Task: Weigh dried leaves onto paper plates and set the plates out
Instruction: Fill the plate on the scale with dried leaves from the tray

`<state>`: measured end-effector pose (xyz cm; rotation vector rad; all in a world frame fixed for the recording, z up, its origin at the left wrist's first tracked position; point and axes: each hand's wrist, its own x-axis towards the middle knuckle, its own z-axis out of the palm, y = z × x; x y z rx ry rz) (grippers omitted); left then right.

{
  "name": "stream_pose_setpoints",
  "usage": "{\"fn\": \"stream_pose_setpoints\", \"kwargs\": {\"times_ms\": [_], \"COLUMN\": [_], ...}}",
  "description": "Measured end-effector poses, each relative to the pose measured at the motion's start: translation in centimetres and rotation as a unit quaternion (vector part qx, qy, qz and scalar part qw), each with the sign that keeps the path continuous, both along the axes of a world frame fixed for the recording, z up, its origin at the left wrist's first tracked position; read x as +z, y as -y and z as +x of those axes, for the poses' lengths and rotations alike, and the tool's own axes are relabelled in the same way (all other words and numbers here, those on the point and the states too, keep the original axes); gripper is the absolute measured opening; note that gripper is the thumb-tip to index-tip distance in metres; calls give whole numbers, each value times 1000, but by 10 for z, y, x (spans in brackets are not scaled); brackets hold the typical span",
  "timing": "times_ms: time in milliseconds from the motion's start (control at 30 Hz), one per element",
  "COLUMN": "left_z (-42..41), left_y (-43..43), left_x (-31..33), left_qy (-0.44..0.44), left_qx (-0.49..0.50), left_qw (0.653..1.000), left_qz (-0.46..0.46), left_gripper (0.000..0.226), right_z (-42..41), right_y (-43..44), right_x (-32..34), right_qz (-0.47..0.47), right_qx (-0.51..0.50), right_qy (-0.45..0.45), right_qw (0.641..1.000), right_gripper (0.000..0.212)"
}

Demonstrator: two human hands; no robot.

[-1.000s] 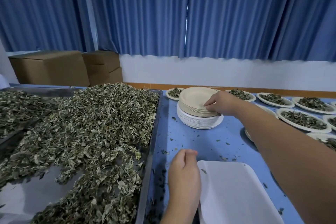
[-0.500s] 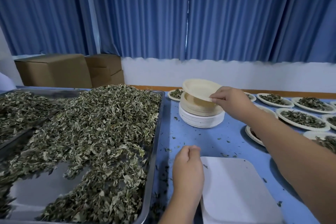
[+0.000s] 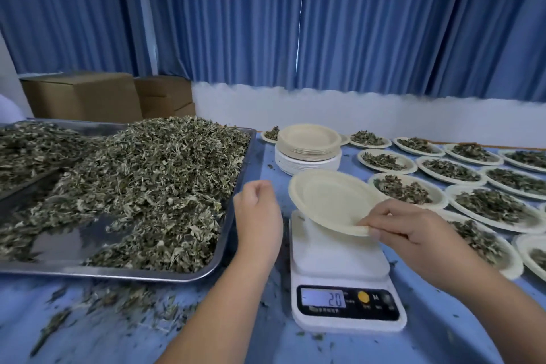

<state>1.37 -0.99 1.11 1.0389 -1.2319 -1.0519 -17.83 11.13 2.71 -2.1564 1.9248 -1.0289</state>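
Observation:
My right hand (image 3: 413, 230) pinches the near rim of an empty cream paper plate (image 3: 328, 201), held tilted just above the white digital scale (image 3: 339, 269). The scale's display (image 3: 323, 298) reads 20. My left hand (image 3: 257, 210) hovers with loosely curled fingers and holds nothing, between the scale and the steel tray (image 3: 224, 233). A heap of dried leaves (image 3: 141, 186) fills that tray on the left. A stack of empty plates (image 3: 308, 151) stands behind the scale.
Several filled plates (image 3: 461, 189) cover the blue table (image 3: 443, 334) to the right, close to the scale. Loose leaf crumbs (image 3: 112, 304) litter the table in front of the tray. Cardboard boxes (image 3: 88, 97) and blue curtains stand behind.
My right hand lifted the top plate off the stack and carried it toward me, over the scale. My left hand came off the scale's left side. The view dropped, showing the scale's display.

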Motion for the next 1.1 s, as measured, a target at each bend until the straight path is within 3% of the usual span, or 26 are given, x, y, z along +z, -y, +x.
{"fn": "stream_pose_setpoints", "kwargs": {"times_ms": [133, 467, 600, 667, 733, 800, 967, 1100], "left_z": [0, -3, 6, 14, 25, 38, 79, 85], "left_y": [-6, -13, -11, -12, -16, -19, -17, -21], "left_x": [8, 6, 9, 10, 12, 19, 20, 6], "left_qy": [-23, 42, 158, 347, 527, 609, 675, 673], "left_qx": [1, -16, 17, 79, 138, 147, 120, 68], "left_qw": [1000, 999, 986, 931, 834, 778, 719, 726], "left_qz": [4, -18, -53, -85, -92, -41, 114, 122], "left_gripper": [14, 15, 15, 24, 37, 48, 60, 62], "right_z": [1, -7, -9, -8, -7, -6, -7, -8], "right_y": [-13, -17, -15, -15, -15, -15, -11, -10], "right_x": [-3, -9, -8, -7, -6, -6, -8, -9], "right_qz": [21, 112, 82, 32, -18, -43, -53, -73], "right_qx": [36, 63, 40, 20, 2, -9, -34, -45], "right_qy": [-60, -75, -62, -38, -12, 16, 48, 51], "right_qw": [997, 989, 994, 999, 1000, 999, 997, 995], "right_gripper": [20, 26, 26, 24, 20, 18, 15, 14]}}
